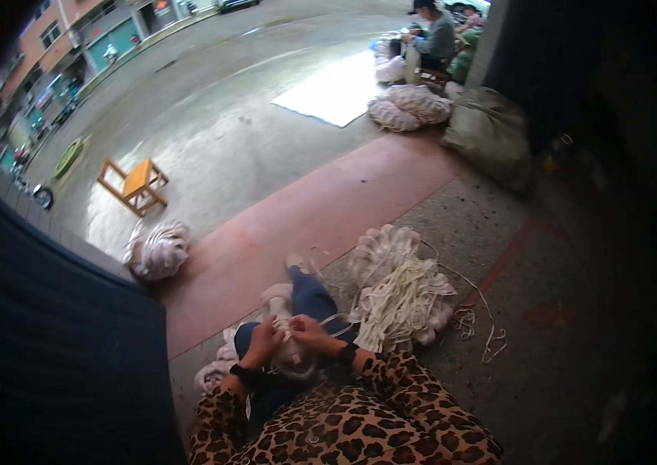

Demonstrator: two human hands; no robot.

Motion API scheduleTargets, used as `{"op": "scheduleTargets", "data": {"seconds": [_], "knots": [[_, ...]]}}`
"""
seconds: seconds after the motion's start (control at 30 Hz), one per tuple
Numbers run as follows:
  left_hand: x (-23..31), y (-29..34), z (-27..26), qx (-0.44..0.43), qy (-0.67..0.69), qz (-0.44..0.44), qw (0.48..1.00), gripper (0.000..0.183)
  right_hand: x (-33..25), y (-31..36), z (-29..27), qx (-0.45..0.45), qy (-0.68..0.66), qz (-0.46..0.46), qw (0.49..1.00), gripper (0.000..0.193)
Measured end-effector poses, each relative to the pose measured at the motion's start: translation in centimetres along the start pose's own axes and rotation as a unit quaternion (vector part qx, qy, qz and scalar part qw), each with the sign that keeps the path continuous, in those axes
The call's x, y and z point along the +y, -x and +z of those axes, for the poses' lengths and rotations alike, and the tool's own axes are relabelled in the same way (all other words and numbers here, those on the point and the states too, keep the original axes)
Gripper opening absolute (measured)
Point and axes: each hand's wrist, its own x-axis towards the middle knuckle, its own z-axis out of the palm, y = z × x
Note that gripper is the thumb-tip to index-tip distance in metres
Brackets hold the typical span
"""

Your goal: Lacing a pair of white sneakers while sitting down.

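Observation:
A pale shoe upper (291,353) rests on my lap between my knees, with white lacing across its middle. My left hand (268,341) is closed at its left side, fingers bent against the lacing. From the right, my right hand (311,335) pinches at the same rows; its fingertips nearly meet the left ones. A cream lace (336,318) loops out beside the right hand. Right of my leg lies a heap of cream laces (398,306) on a bundle of pale uppers (383,246). What exactly sits between my fingertips is too small to see clearly.
More pale uppers (218,372) lie by my left thigh. A tied bundle (159,248) and a wooden chair (141,182) stand ahead left. Loose lace (491,333) trails on the floor at right. Beyond a large sack (487,132), a seated person (435,39) works near another bundle (410,107).

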Motion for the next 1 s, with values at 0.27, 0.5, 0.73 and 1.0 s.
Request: {"op": "scheduleTargets", "data": {"seconds": [0.27, 0.5, 0.73, 1.0], "knots": [[-2.6, -1.6, 0.0, -0.073, 0.331, -0.157, 0.927, 0.065, -3.6, 1.9, 0.5, -0.024, 0.052, -0.019, 0.998, 0.029], [-1.3, -1.2, -0.3, -0.076, 0.357, -0.192, 0.911, 0.059, -3.7, 1.9, 0.2, -0.023, 0.06, -0.007, 0.998, 0.038], [-4.0, -1.3, 0.8, -0.031, 0.294, -0.158, 0.942, 0.055, -4.7, 1.4, 0.9, 0.026, 0.197, -0.084, 0.976, 0.032], [-2.0, 0.7, 0.4, 0.006, 0.26, -0.126, 0.957, 0.053, -5.2, 2.4, 1.7, 0.072, 0.357, -0.145, 0.92, 0.034]]}}
